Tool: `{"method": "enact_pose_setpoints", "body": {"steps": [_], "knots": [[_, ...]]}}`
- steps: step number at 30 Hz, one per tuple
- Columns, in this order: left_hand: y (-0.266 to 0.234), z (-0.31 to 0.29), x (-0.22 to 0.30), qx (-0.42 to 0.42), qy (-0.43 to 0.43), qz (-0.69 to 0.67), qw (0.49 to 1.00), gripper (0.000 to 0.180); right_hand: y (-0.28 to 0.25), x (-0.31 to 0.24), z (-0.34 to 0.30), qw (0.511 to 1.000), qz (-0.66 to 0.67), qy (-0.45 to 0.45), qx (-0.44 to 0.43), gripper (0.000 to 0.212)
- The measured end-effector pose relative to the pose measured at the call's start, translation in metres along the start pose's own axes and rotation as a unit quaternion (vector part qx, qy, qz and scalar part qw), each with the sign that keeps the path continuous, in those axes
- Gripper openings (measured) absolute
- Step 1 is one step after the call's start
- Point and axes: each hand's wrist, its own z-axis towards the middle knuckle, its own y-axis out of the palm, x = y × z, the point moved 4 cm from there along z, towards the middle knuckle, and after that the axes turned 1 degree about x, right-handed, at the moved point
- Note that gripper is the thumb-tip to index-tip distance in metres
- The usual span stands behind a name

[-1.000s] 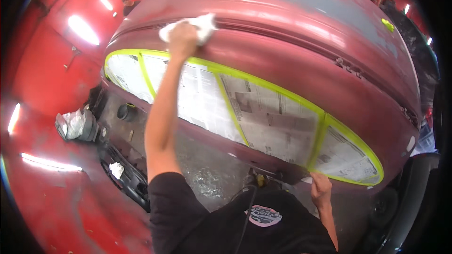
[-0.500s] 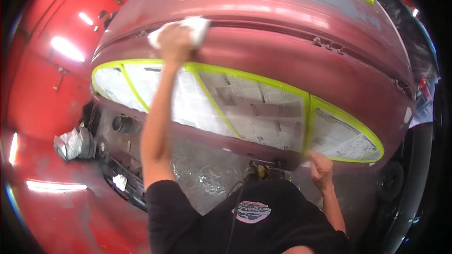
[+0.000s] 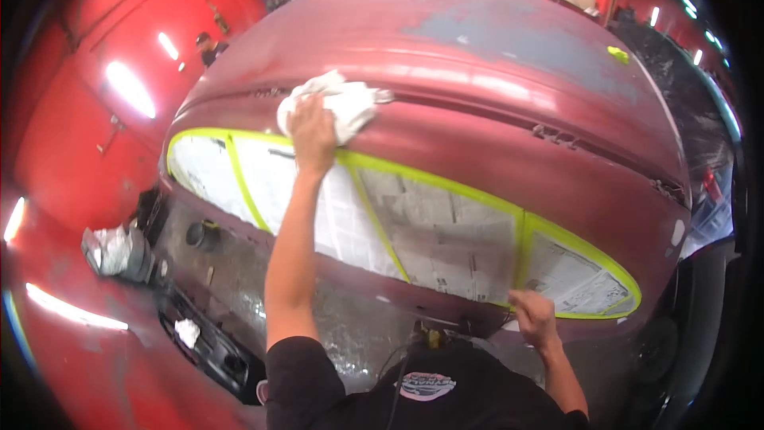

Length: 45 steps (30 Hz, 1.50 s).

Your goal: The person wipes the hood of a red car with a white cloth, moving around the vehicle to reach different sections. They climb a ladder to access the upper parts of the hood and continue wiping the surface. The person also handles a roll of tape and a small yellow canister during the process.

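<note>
My left hand [image 3: 312, 137] presses a crumpled white cloth [image 3: 344, 108] onto the dull red roof edge of a car [image 3: 446, 139], just below the dark roof channel. Below the cloth run the side windows, covered with paper [image 3: 434, 219] and edged in yellow-green masking tape [image 3: 434, 181]. My right hand [image 3: 535, 318] is at the lower edge of the taped windows, its fingers curled in. Whatever may be inside those fingers does not show.
Grey patches [image 3: 517, 44] mark the roof, with a yellow-green wad [image 3: 617, 54] at its far right. To the left, a grey bin of white material [image 3: 119, 253], a black bucket [image 3: 204, 235] and a black car part [image 3: 211, 334] lie about. Another person [image 3: 210, 49] stands beyond the car.
My left hand and the cloth have slid along the roof edge to the right. The view has tilted up, showing more of the far wall. The right hand stays curled by the window edge.
</note>
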Motion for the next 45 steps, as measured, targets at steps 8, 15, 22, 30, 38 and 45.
{"method": "enact_pose_setpoints", "body": {"steps": [8, 15, 22, 30, 38, 45], "knots": [[0.003, -0.002, 0.228, -0.014, 0.153, -0.093, 0.984, 0.02, -0.013, -0.008, 0.03, 0.998, -0.008, -0.034, 0.049, 0.029], [0.023, 0.019, 0.257, -0.08, 0.361, -0.148, 0.917, 0.041, -0.051, -0.06, 0.163, 0.953, -0.12, -0.254, 0.112, 0.032], [0.086, 0.139, -0.015, -0.033, 0.344, 0.143, 0.927, 0.032, -0.123, -0.002, 0.211, 0.921, -0.283, -0.161, 0.214, 0.029], [0.164, 0.234, -0.17, -0.319, -0.175, 0.3, 0.882, 0.049, -0.13, 0.055, 0.226, 0.94, -0.295, -0.064, 0.157, 0.041], [0.443, 0.372, 0.069, -0.236, 0.256, 0.137, 0.927, 0.04, -0.133, 0.069, 0.236, 0.961, -0.241, -0.071, 0.115, 0.04], [0.42, 0.227, 0.596, -0.312, 0.524, -0.078, 0.789, 0.034, -0.121, 0.07, 0.239, 0.947, -0.307, -0.049, 0.078, 0.044]]}}
